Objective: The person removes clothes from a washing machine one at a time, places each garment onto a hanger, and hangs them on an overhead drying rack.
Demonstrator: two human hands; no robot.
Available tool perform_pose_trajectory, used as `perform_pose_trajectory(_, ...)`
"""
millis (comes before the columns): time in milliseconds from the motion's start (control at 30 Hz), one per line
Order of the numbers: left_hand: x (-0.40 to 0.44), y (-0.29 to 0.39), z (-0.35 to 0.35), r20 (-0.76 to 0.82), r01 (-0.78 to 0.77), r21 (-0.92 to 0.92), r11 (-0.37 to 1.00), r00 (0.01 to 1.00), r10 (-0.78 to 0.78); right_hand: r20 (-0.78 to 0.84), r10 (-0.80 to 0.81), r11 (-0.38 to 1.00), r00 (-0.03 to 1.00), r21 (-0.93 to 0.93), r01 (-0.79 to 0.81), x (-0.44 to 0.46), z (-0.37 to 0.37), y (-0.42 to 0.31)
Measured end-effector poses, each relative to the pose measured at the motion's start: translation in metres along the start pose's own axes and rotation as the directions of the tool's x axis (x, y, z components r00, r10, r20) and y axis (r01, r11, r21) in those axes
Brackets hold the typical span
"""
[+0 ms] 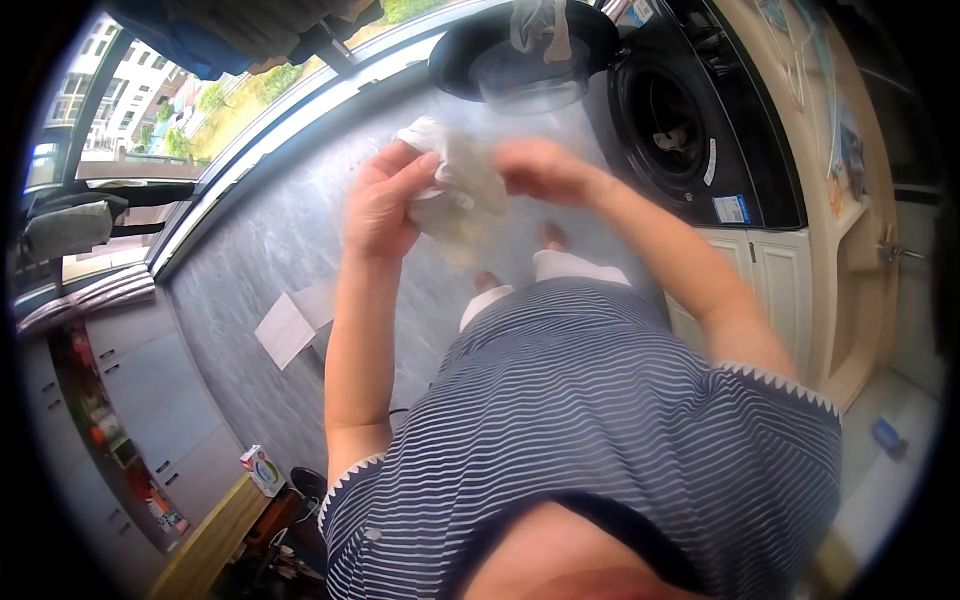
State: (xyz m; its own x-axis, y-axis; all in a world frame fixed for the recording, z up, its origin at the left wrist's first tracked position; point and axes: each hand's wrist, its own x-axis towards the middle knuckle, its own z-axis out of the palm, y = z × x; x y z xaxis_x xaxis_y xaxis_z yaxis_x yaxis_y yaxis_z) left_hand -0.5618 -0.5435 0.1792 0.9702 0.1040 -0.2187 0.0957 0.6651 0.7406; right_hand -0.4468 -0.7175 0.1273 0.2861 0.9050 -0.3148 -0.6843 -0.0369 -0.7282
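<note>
A crumpled white cloth (455, 190) hangs in front of my body, thin and slightly blurred; whether it is a garment cannot be made out. My left hand (385, 200) is closed on its left side, thumb pressed over the fabric. My right hand (545, 172) is at the cloth's right edge, its fingers smeared by motion, so I cannot tell whether they grip it. Beyond the hands, a black front-loading washing machine (735, 120) has its round door (450, 55) swung out to the left. Some light fabric lies inside the drum (672, 138).
Pale cloth (540, 28) hangs over the door's top. Clothes (240, 35) hang by the window at upper left. A white box-like object (285, 328) stands on the grey floor (230, 270). White cabinets (780, 280) are at right, and a small carton (262, 470) is at lower left.
</note>
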Motion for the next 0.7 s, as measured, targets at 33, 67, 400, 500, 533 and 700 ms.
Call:
perform_pose_trajectory(33,0.0,-0.002,0.004,0.026,0.012,-0.006,1.0,1.0,-0.012,-0.027,0.001,0.99,1.0,-0.144,-0.005,0.006,0.002,0.008)
perform_pose_trajectory(67,0.0,-0.004,0.008,0.053,0.024,-0.011,1.0,0.998,-0.023,-0.054,-0.002,0.958,0.999,-0.285,-0.014,0.014,0.006,0.015)
perform_pose_trajectory(400,-0.009,-0.019,0.028,0.132,0.097,0.057,0.994,0.986,-0.104,-0.232,-0.151,-0.149,0.961,-0.956,-0.254,0.094,-0.124,0.08)
perform_pose_trajectory(500,-0.009,-0.024,0.025,0.138,0.1,0.104,0.99,0.984,-0.114,-0.147,-0.103,-0.451,0.984,-0.874,-0.178,0.095,-0.13,0.049)
perform_pose_trajectory(533,-0.011,-0.024,0.026,0.128,0.104,0.103,0.989,0.985,-0.117,-0.092,-0.074,-0.528,0.993,-0.841,-0.118,0.093,-0.127,0.036)
perform_pose_trajectory(700,-0.011,-0.032,0.018,0.154,0.127,0.128,0.984,0.977,-0.147,-0.26,-0.526,0.632,0.81,-0.757,0.168,0.065,-0.122,0.015)
